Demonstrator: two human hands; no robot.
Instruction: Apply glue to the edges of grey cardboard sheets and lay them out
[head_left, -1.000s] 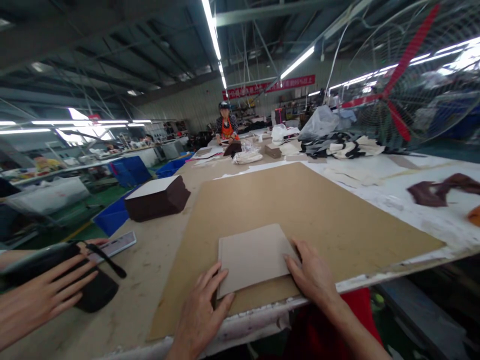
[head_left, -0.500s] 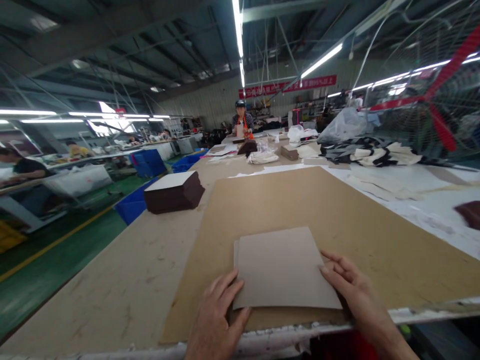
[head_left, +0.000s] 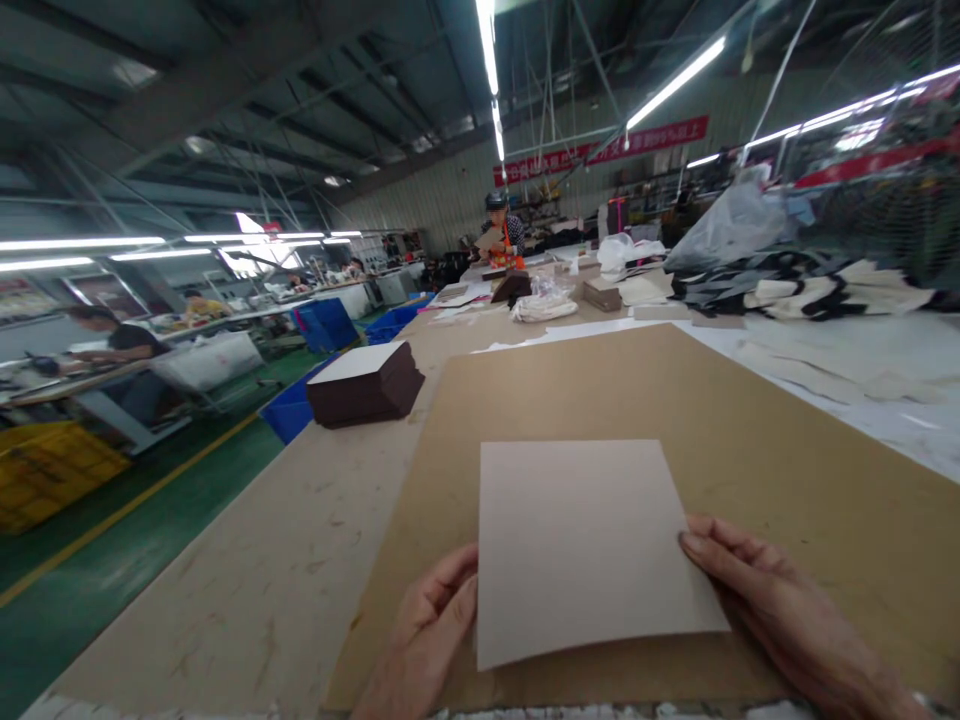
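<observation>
A squarish grey-beige sheet (head_left: 585, 550), stiff like card or board, is held just above a tan board (head_left: 570, 390). Its near edge bows slightly. Whether more sheets lie under it cannot be made out. My left hand (head_left: 427, 625) grips the left edge, its fingers curled and partly hidden. At the right edge, my right hand (head_left: 765, 590) pinches the sheet, thumb on top and fingers beneath.
A dark brown stack with a pale top (head_left: 364, 385) stands left on the table (head_left: 247, 570). Further back are a plastic bag bundle (head_left: 544, 300), fabric scraps (head_left: 810, 290) and a person (head_left: 502, 235) holding a sheet. Blue bins (head_left: 289, 400) stand beside the table.
My hands have raised the sheet and squared it; the second edge that stuck out at left no longer shows. My left fingers closed on its side. The view has shifted left.
</observation>
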